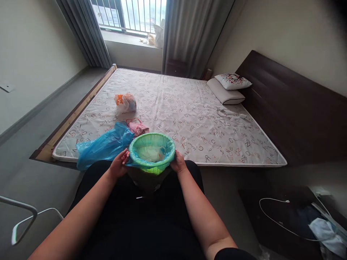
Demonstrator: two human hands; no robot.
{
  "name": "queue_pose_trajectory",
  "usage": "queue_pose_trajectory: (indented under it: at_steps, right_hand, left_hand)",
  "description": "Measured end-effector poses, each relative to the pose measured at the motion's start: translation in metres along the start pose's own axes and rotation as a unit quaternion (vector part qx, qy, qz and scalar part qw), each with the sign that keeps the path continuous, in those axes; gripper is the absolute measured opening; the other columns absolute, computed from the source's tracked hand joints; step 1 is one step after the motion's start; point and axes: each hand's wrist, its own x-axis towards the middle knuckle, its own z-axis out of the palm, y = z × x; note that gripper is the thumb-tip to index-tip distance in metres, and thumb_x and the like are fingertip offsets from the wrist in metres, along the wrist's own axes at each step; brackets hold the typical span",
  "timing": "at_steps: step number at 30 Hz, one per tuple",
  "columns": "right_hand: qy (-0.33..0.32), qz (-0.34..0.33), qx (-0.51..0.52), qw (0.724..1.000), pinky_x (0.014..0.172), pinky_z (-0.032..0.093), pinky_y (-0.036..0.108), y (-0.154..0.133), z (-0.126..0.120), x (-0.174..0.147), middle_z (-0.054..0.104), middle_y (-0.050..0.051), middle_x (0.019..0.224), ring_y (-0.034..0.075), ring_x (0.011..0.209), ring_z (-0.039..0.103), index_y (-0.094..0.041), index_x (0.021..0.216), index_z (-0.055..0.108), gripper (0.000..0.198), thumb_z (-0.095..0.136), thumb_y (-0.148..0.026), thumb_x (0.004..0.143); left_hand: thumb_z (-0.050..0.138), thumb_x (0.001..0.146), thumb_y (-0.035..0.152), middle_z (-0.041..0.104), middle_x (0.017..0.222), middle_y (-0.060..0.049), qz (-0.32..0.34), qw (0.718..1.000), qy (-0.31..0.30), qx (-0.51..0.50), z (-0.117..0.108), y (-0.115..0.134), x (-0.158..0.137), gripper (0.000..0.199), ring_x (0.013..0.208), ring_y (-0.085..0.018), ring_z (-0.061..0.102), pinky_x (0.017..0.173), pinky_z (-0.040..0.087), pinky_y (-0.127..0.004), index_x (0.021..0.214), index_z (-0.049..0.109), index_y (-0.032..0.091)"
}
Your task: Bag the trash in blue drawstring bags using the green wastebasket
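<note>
Between my hands is a green plastic basket (155, 171), lined with a thin blue plastic bag (135, 156) that is folded over its rim. Something pale lies at the bottom, too blurred to name. My left hand (119, 163) grips the rim on the left, fingers curled at the liner's edge. On the opposite side my right hand (178, 162) is closed on the rim, its fingers partly hidden behind the basket. A larger crumpled blue plastic bag (104, 146) lies left of the basket over the mattress edge. Just behind is a folded pink cloth (138, 128).
The printed mattress (173, 104) spreads ahead, with an orange-and-clear plastic bag (125, 102) on it. Two pillows (229, 90) rest by the dark headboard (287, 97). A bent metal tube (24, 213) stands at lower left; a dark table (260, 213) with a white cable is at lower right.
</note>
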Motion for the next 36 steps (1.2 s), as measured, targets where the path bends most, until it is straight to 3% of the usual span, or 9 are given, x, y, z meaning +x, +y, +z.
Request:
queue_pose_trajectory:
  at_steps: [3, 7, 12, 16, 19, 23, 28, 32, 36]
  right_hand:
    - [0.011, 0.039, 0.051, 0.998, 0.073, 0.060, 0.029, -0.010, -0.001, -0.006, 0.072, -0.001, 0.079, 0.018, 0.079, 0.068, -0.024, 0.089, 0.065, 0.014, 0.074, -0.035, 0.086]
    - [-0.032, 0.043, 0.028, 0.998, 0.072, 0.061, 0.031, -0.021, -0.001, -0.017, 0.073, -0.001, 0.084, 0.018, 0.080, 0.069, -0.024, 0.093, 0.065, 0.033, 0.079, -0.053, 0.085]
    - [-0.020, -0.001, -0.155, 0.988, 0.064, 0.055, 0.030, -0.015, 0.007, -0.026, 0.071, -0.001, 0.084, 0.017, 0.071, 0.065, -0.022, 0.097, 0.061, 0.057, 0.095, -0.048, 0.060]
    - [0.027, -0.058, -0.182, 0.981, 0.072, 0.052, 0.027, -0.007, 0.012, -0.024, 0.066, -0.004, 0.081, 0.014, 0.075, 0.063, -0.022, 0.093, 0.057, 0.053, 0.093, -0.040, 0.059]
    - [0.071, -0.112, -0.211, 0.968, 0.071, 0.051, 0.025, -0.008, 0.015, -0.024, 0.064, -0.004, 0.082, 0.014, 0.076, 0.062, -0.022, 0.102, 0.060, 0.046, 0.084, -0.035, 0.066]
    - [0.079, -0.173, -0.272, 0.943, 0.073, 0.055, 0.028, -0.011, 0.020, -0.031, 0.072, 0.000, 0.091, 0.017, 0.077, 0.066, -0.017, 0.134, 0.061, 0.064, 0.068, -0.034, 0.073]
    - [-0.016, -0.190, -0.339, 0.921, 0.102, 0.060, 0.037, -0.013, 0.024, -0.048, 0.081, 0.006, 0.121, 0.024, 0.108, 0.075, -0.020, 0.140, 0.070, 0.067, 0.064, -0.027, 0.074]
    - [-0.046, -0.211, -0.381, 0.899, 0.119, 0.051, 0.043, -0.011, 0.028, -0.058, 0.078, 0.003, 0.134, 0.026, 0.129, 0.071, -0.026, 0.133, 0.077, 0.057, 0.063, -0.026, 0.078]
    - [0.029, -0.214, -0.400, 0.891, 0.099, 0.058, 0.036, -0.017, 0.033, -0.051, 0.081, 0.004, 0.111, 0.022, 0.100, 0.074, -0.022, 0.133, 0.076, 0.054, 0.063, -0.032, 0.082]
  left_hand:
    - [0.078, 0.093, 0.037, 0.028, 0.043, 0.011, -0.007, 0.999, 0.003, 0.040, -0.001, 0.006, 0.005, 0.034, 0.037, -0.005, 0.029, 0.045, 0.039, -0.016, 0.075, 0.056, 0.018]
    - [0.094, 0.067, 0.040, 0.043, 0.050, 0.010, 0.091, 0.972, 0.077, 0.201, -0.001, 0.003, 0.011, 0.044, 0.042, -0.006, 0.035, 0.045, 0.030, -0.018, 0.078, 0.059, 0.017]
    - [0.086, 0.069, 0.046, 0.070, 0.074, -0.002, 0.186, 0.853, 0.218, 0.436, -0.005, 0.002, 0.005, 0.048, 0.065, -0.018, 0.063, 0.062, 0.044, -0.027, 0.102, 0.071, 0.014]
    - [0.078, 0.079, 0.043, 0.067, 0.068, -0.001, 0.222, 0.783, 0.237, 0.531, -0.001, 0.007, -0.010, 0.067, 0.072, -0.023, 0.067, 0.067, 0.044, -0.030, 0.138, 0.067, 0.013]
    - [0.077, 0.082, 0.046, 0.061, 0.061, 0.003, 0.262, 0.831, 0.209, 0.444, 0.012, 0.006, -0.021, 0.083, 0.065, -0.021, 0.063, 0.067, 0.047, -0.030, 0.153, 0.054, 0.010]
    - [0.086, 0.076, 0.039, 0.073, 0.086, -0.001, 0.303, 0.886, 0.146, 0.319, 0.035, 0.005, -0.031, 0.093, 0.072, -0.017, 0.069, 0.072, 0.055, -0.027, 0.157, 0.045, 0.017]
    - [0.078, 0.078, 0.022, 0.078, 0.102, -0.008, 0.214, 0.950, 0.130, 0.186, 0.051, 0.032, -0.030, 0.067, 0.056, -0.010, 0.064, 0.057, 0.052, -0.021, 0.140, 0.052, 0.019]
    - [0.077, 0.075, 0.016, 0.079, 0.098, -0.009, 0.212, 0.962, 0.120, 0.121, 0.062, 0.056, -0.025, 0.050, 0.054, -0.010, 0.062, 0.051, 0.052, -0.020, 0.122, 0.060, 0.019]
    - [0.088, 0.071, 0.020, 0.080, 0.112, -0.011, 0.251, 0.954, 0.034, 0.163, 0.079, 0.056, -0.035, 0.053, 0.057, -0.009, 0.064, 0.048, 0.051, -0.018, 0.120, 0.066, 0.020]
